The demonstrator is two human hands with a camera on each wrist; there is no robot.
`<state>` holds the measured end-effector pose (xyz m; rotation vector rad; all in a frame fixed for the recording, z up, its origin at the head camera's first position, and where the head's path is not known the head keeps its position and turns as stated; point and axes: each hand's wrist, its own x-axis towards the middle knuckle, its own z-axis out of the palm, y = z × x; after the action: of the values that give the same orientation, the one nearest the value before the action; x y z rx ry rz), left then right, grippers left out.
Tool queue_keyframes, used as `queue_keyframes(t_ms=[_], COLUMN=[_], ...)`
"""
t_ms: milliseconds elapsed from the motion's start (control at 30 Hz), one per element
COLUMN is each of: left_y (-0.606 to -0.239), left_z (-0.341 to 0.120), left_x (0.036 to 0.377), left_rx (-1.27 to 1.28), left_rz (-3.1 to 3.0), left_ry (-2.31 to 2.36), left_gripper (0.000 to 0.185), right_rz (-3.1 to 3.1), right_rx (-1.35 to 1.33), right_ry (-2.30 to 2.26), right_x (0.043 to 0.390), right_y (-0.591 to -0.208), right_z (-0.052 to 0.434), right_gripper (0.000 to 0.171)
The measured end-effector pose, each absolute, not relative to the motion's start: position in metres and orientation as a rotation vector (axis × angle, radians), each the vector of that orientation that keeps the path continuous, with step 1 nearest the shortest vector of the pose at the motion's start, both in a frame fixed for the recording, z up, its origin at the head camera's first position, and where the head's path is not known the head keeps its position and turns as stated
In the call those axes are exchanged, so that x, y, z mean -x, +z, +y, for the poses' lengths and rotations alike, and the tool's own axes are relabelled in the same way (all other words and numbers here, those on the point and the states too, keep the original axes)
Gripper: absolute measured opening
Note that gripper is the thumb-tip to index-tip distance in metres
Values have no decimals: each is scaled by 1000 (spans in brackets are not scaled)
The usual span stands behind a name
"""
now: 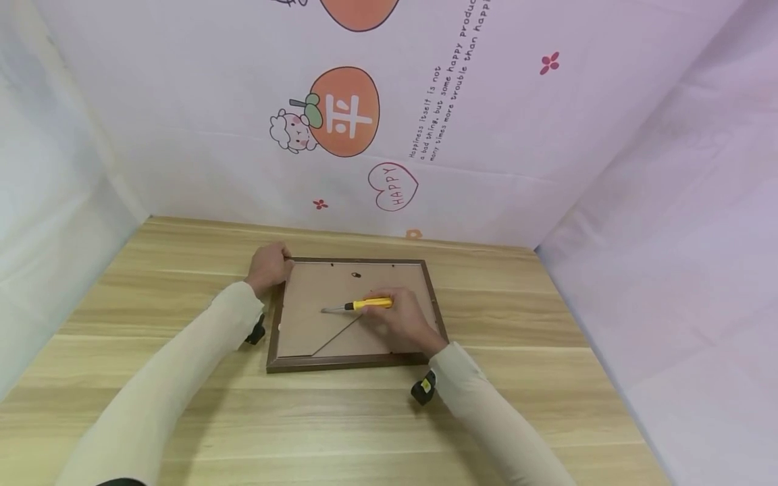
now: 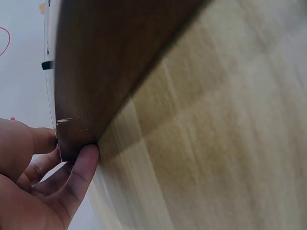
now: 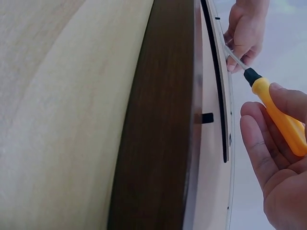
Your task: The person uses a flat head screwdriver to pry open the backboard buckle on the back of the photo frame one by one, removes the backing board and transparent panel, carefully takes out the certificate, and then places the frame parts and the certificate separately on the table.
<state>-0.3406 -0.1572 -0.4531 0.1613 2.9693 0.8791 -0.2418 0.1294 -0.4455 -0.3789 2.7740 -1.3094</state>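
A dark brown picture frame (image 1: 349, 363) lies face down on the wooden table (image 1: 516, 317), its tan backing board (image 1: 316, 297) up. My left hand (image 1: 269, 268) grips the frame's far left corner; in the left wrist view its fingers (image 2: 79, 167) curl against the frame edge (image 2: 105, 72). My right hand (image 1: 401, 322) holds a yellow-handled screwdriver (image 1: 365, 304) over the backing, its metal tip pointing left. The right wrist view shows the screwdriver (image 3: 280, 117), the frame side (image 3: 158, 124) and the left hand (image 3: 245, 33) beyond.
A white cloth with orange fruit prints (image 1: 346, 111) and lettering forms the back wall; plain cloth walls stand left and right. A small black hanger (image 1: 356, 275) sits on the backing near its far edge. Bare table lies in front of the frame.
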Motion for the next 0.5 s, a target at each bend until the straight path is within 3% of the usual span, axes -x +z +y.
queue_keyframes(t_ms=[500], left_y=[-456], left_z=[-168], left_x=[329], left_rx=[-203], left_rz=[2972], left_ry=[904], left_gripper=[31], right_rz=[2776], right_rx=[380], right_ry=[-1361], right_x=[244], right_y=[-446], right_z=[133], right_gripper=[24])
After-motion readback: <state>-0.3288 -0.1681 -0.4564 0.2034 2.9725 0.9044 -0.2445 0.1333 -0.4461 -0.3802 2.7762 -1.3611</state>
